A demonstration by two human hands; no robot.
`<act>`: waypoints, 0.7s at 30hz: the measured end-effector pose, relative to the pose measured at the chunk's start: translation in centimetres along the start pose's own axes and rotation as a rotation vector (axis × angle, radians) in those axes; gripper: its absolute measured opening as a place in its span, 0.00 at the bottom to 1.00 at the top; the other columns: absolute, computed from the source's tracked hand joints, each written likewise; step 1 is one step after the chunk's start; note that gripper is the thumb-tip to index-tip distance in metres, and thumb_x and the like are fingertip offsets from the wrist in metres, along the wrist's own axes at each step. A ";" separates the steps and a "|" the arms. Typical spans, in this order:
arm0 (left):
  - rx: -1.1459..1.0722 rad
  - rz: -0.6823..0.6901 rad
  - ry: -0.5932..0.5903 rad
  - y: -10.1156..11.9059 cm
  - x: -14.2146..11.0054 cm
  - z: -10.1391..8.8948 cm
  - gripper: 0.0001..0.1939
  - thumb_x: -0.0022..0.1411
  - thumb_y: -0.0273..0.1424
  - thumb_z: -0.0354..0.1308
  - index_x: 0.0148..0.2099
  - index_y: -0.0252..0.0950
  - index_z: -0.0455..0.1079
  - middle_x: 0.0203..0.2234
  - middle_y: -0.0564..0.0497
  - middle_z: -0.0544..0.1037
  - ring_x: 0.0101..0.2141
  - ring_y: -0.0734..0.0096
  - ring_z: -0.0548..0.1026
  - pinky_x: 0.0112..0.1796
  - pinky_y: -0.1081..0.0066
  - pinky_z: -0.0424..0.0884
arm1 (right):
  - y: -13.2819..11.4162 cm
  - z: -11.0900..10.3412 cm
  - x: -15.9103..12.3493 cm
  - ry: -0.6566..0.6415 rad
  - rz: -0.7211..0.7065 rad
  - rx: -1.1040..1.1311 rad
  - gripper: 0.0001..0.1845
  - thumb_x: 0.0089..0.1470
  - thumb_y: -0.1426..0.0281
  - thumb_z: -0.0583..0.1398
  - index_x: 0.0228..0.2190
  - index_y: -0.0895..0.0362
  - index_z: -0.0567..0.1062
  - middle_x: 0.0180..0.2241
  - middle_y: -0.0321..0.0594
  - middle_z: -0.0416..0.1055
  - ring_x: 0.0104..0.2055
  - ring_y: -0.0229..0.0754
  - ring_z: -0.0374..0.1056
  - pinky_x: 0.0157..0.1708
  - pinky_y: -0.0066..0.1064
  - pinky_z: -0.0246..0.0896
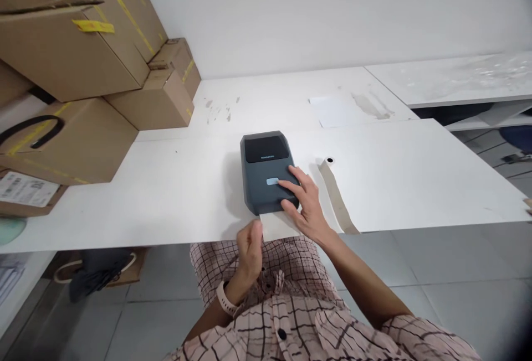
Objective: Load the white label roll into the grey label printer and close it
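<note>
A dark grey label printer (266, 195) with a black window at its far end lies flat near the table's front edge. My right hand (305, 200) rests over its right side, fingers spread, the index fingertip on the light button (272, 181). From the printer's near end a white paper strip (276, 225) comes out over the table edge. My left hand (250, 247) is closed at the strip's left edge, where the fingertips are partly hidden. To the right of the printer lies a small paper roll (330, 161) with a long beige strip (338, 200) unrolled toward me.
Cardboard boxes (112, 67) with yellow tape are stacked on the left of the white table (187, 206). A white sheet (330, 112) lies toward the back, near peeled marks on the surface. Behind stands a white wall (291, 17). A dark bag (97, 272) is below on the left.
</note>
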State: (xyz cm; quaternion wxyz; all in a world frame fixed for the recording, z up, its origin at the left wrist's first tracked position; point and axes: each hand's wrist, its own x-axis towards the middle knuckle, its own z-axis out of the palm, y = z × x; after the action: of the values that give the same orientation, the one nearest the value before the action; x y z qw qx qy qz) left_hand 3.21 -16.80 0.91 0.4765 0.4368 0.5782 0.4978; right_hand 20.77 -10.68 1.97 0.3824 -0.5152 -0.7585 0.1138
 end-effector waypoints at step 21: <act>0.064 0.693 0.009 1.5 6.0 1.0 0.31 0.77 0.50 0.40 0.75 0.49 0.57 0.76 0.52 0.54 0.76 0.56 0.48 0.74 0.51 0.48 | 1.2 1.7 -0.9 0.258 0.343 0.756 0.33 0.69 0.45 0.50 0.66 0.46 0.70 0.70 0.37 0.64 0.75 0.52 0.56 0.76 0.54 0.46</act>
State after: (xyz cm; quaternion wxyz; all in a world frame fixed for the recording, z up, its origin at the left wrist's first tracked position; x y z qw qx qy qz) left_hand 3.26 -10.57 1.70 0.2626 0.6198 0.4130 0.6134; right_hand 20.59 -10.51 -0.25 0.6115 -0.4677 -0.5128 0.3800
